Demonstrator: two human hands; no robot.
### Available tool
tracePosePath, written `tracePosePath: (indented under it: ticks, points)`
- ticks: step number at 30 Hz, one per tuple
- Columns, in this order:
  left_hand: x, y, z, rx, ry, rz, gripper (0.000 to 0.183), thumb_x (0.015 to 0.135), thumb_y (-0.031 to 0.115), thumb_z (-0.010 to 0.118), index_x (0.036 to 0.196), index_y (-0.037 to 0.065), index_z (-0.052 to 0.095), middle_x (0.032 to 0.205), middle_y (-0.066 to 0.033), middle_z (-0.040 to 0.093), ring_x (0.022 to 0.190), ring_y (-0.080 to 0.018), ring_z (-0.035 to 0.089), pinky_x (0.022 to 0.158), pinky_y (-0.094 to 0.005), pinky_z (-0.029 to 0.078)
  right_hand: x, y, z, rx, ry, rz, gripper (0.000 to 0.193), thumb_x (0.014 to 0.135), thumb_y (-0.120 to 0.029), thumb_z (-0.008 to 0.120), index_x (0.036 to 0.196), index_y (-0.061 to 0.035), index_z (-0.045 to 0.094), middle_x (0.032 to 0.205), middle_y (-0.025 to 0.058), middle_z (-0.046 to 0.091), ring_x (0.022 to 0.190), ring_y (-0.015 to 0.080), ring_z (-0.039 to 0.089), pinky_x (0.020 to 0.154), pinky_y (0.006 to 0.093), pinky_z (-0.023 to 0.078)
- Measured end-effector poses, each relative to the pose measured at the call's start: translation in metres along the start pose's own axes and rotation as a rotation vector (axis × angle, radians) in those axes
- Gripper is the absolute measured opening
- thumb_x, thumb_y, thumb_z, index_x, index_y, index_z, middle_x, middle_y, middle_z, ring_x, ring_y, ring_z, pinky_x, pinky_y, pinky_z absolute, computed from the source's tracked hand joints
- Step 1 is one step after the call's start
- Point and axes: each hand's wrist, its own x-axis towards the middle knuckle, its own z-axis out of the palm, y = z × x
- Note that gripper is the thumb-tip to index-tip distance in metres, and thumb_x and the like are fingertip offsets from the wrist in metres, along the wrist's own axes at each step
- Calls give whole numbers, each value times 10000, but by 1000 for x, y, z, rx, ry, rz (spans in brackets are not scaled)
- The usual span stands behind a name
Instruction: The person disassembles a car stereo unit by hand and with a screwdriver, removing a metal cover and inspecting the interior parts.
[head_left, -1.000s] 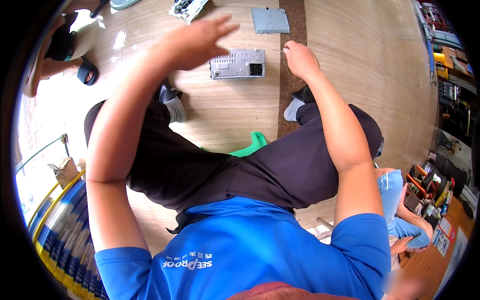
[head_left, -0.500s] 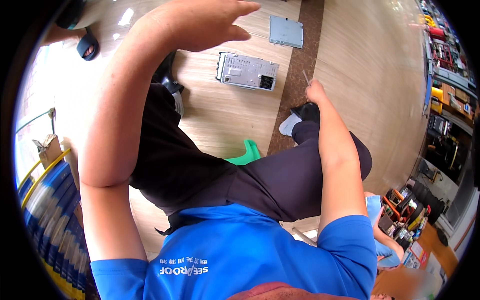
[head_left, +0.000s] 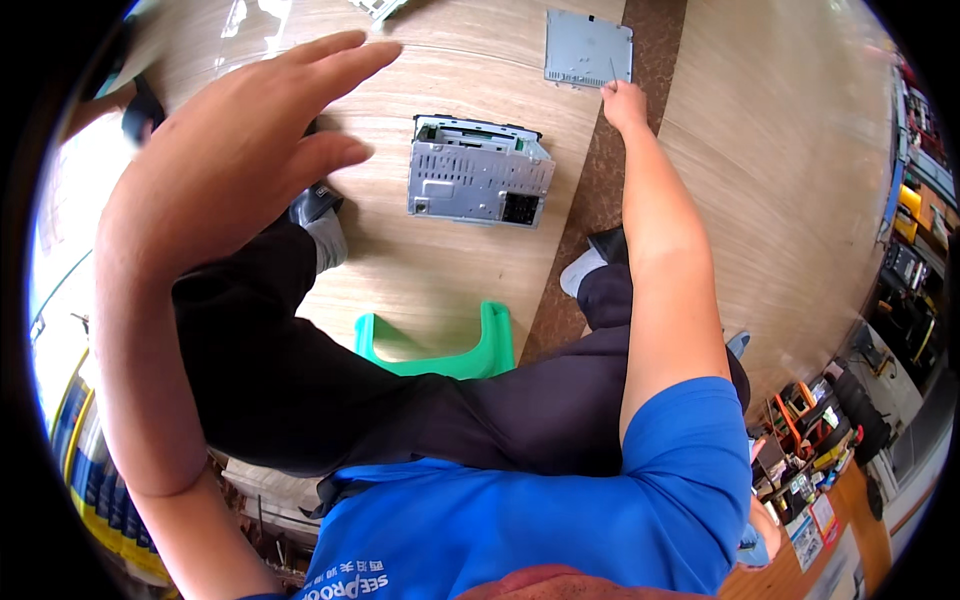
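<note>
My left hand [head_left: 260, 140] is raised with its fingers stretched out and nothing in it, left of a silver metal car stereo [head_left: 470, 180]. The stereo stands on the floor between my feet, its inside showing along the top edge and a black connector block at its right. Further off lies a flat grey metal cover plate [head_left: 588, 48]. My right hand [head_left: 625, 102] is closed in a pinch at the plate's near right corner. From its fingers a thin rod-like tool [head_left: 612, 68] points away over the plate; its handle is hidden.
A green plastic stool [head_left: 440, 362] stands between my legs. A white part [head_left: 380, 10] lies at the far edge. Another person's foot in a dark slipper [head_left: 143, 112] is at the far left. Shelves with tools [head_left: 815, 430] line the right side, and a person sits there.
My right hand has moved forward from beside my right foot to the cover plate, with the thin tool. My left hand has shifted left and nearer. The view has tilted, showing more of the stool.
</note>
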Motion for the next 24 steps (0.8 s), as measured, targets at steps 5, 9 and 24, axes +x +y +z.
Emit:
tracePosePath:
  ticks: [5, 9, 24]
  points:
    - [12, -6, 3, 19, -98, -68, 650, 883, 142, 658, 1491, 194, 433, 1518, -122, 452, 1361, -360, 459, 1112, -472, 398, 30, -1, 18, 57, 23, -35, 219, 895, -256, 666, 977, -62, 726, 977, 186, 719, 967, 369, 677, 860, 436, 532]
    - [20, -3, 5, 2, -130, -84, 643, 888, 165, 652, 1492, 196, 432, 1526, -117, 443, 1364, -355, 461, 1118, -470, 396, 40, 2, 25, 134, 62, 5, 216, 896, -247, 684, 1013, -71, 726, 977, 174, 726, 946, 340, 687, 850, 409, 527]
    - [29, -5, 14, 1, -136, -44, 620, 907, 196, 630, 1491, 164, 423, 1511, -157, 447, 1353, -388, 453, 1112, -480, 390, 36, -10, 31, 164, 79, -6, 198, 892, -234, 690, 999, -69, 716, 975, 169, 726, 943, 343, 683, 842, 412, 526]
